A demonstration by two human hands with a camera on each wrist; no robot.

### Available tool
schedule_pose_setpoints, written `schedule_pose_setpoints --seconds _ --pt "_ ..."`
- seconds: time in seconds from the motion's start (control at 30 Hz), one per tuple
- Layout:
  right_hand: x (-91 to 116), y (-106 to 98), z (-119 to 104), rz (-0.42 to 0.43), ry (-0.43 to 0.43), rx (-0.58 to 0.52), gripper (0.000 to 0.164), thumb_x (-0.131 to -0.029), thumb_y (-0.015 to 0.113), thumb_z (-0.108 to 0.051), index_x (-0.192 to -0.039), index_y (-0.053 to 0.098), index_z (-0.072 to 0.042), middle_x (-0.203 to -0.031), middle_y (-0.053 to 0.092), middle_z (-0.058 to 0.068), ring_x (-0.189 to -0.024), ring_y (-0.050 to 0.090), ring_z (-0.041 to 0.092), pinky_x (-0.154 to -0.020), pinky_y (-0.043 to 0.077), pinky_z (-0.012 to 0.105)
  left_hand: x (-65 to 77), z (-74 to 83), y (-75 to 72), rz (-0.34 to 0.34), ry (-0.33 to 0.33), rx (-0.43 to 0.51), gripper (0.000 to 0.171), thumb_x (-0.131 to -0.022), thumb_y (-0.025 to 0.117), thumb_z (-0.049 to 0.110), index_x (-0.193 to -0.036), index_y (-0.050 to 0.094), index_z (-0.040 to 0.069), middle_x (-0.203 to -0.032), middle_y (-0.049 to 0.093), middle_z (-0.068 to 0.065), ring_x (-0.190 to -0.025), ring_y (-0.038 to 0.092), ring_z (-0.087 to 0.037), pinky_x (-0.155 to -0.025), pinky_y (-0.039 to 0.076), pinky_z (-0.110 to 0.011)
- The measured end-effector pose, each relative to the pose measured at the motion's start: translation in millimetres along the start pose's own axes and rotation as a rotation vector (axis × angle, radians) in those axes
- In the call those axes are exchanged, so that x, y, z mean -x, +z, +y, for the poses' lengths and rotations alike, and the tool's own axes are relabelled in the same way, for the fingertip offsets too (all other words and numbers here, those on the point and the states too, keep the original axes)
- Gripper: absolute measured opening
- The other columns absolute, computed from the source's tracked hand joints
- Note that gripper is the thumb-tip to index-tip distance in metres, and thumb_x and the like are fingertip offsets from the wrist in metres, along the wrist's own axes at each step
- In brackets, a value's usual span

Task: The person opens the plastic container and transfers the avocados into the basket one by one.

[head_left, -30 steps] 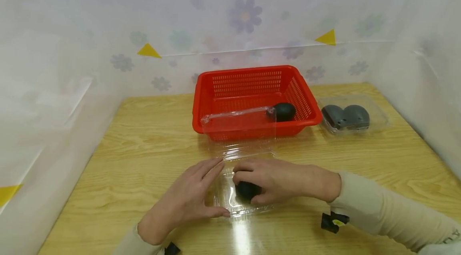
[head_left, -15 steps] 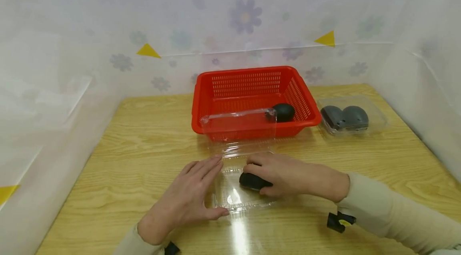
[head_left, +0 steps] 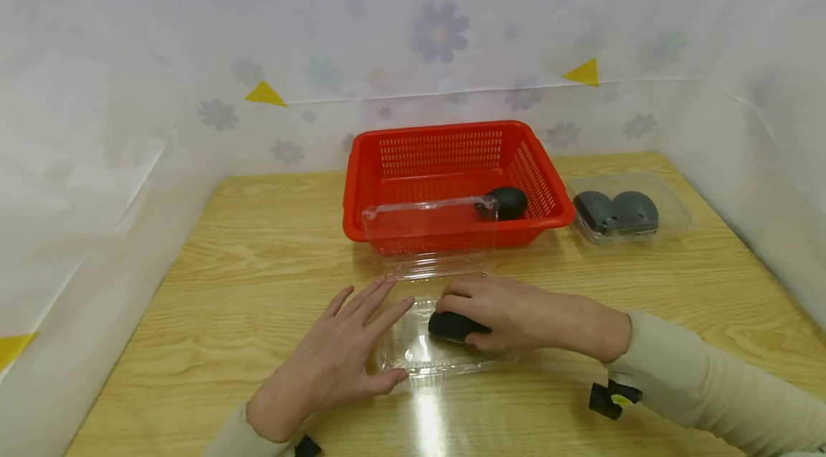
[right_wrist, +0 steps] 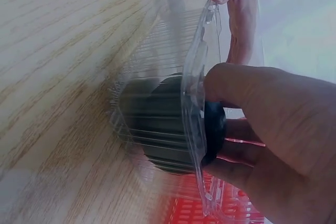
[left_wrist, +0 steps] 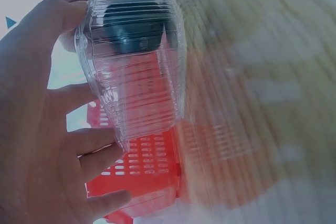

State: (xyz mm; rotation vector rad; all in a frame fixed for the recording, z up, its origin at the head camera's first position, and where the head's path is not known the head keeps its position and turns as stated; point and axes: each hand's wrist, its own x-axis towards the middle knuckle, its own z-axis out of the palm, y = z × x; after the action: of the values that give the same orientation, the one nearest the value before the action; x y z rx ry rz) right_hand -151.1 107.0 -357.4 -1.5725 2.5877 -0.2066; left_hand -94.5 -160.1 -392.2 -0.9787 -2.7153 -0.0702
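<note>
A: "Progress?"
B: "Packed box [head_left: 674, 207] by the table's [head_left: 258, 263] far right corner holds an ovoid pair [head_left: 635, 213] — lid probably down, hard to tell through clear plastic. Open box [head_left: 426, 370], mid-table, looks half filled: one black ovoid [head_left: 447, 326] inside. Left, I judge: the spare ovoid [head_left: 511, 203] in the red basket [head_left: 445, 132] near the far edge, and the raised lid [head_left: 429, 204]."
A: "Hands?"
B: "Right hand [head_left: 500, 313] reaches in from the right, fingers curled round the black ovoid. Left hand [head_left: 332, 353] spreads its fingers along the open box's left side."
</note>
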Motion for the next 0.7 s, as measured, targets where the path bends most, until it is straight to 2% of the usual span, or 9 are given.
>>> schedule_pose_setpoints --seconds 0.33,0.7 --pt "-0.1 1.8 -0.8 -0.068 0.025 -0.035 0.059 -0.076 0.068 -0.037 -0.128 0.04 -0.029 -0.121 0.048 -0.008 -0.104 0.051 0.01 -0.086 0.047 0.033 -0.5 -0.2 -2.8 -0.018 -0.015 0.006 0.082 -0.073 0.045 0.071 -0.141 0.024 0.031 -0.149 0.02 -0.002 -0.136 0.023 -0.021 -0.108 0.019 -0.047" --pt "1.1 -6.5 -0.7 0.004 0.038 -0.069 0.057 -0.076 0.067 -0.037 -0.127 0.042 -0.03 -0.123 0.046 -0.01 -0.105 0.048 0.007 -0.085 0.047 0.029 0.9 -3.5 -5.7 0.001 -0.015 0.001 0.082 -0.071 0.051 0.068 -0.14 0.028 0.03 -0.147 0.026 -0.003 -0.134 0.026 -0.021 -0.11 0.015 -0.046"
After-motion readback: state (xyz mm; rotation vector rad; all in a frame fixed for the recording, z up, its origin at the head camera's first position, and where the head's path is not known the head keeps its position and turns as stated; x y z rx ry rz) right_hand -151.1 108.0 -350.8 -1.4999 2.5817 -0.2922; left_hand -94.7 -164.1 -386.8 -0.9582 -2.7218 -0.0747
